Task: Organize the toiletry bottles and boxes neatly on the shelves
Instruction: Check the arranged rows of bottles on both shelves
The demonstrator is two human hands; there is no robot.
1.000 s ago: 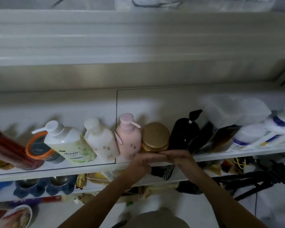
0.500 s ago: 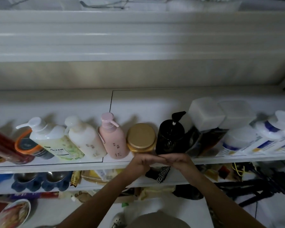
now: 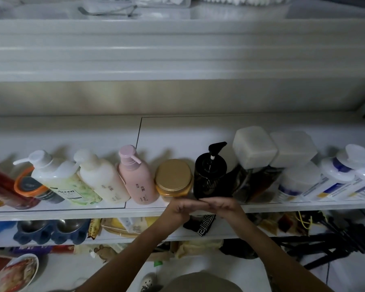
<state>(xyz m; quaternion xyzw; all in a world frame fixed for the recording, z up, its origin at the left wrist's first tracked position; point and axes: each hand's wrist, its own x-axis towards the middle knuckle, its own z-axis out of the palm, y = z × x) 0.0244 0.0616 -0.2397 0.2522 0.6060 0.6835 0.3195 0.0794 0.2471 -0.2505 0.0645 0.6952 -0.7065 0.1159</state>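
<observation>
**shelfnerd:** ok biggest thing first: the long white shelf (image 3: 72,207) runs right across the view with one packed row of toiletries on it. what's on the right end?

**tidy_tom:** a dark bottle with a chunky square white cap (image 3: 254,148) and a second square-capped bottle (image 3: 293,147) pressed up beside it, both leaning right. past those there's a cluster of white tubs with blue labels (image 3: 299,182), also tipped to the right.

**shelfnerd:** and the left side?

**tidy_tom:** a red bottle (image 3: 2,186) at a slant on the far left, with an orange-rimmed jar (image 3: 26,185) just behind it. then a white pump bottle with a green label (image 3: 61,184), a cream bottle (image 3: 102,182) and a pink bottle (image 3: 138,180), all leaning left, shoulder to shoulder. one level down sits a blue tray with two metal bowls (image 3: 51,228).

**shelfnerd:** the middle?

**tidy_tom:** a black pump bottle (image 3: 209,178) stands between a gold-lidded jar (image 3: 174,179) and the first square-capped bottle, close against both.

**shelfnerd:** hands?

**tidy_tom:** the left hand (image 3: 177,209) and right hand (image 3: 227,207) are both at the shelf's front edge, right under the black pump bottle. the fingers (image 3: 192,204) lie fairly flat and point at each other, tips meeting in the middle. neither hand is wrapped round anything, so both look loose and empty. can't tell if the tips actually touch the bottle's base.
</observation>
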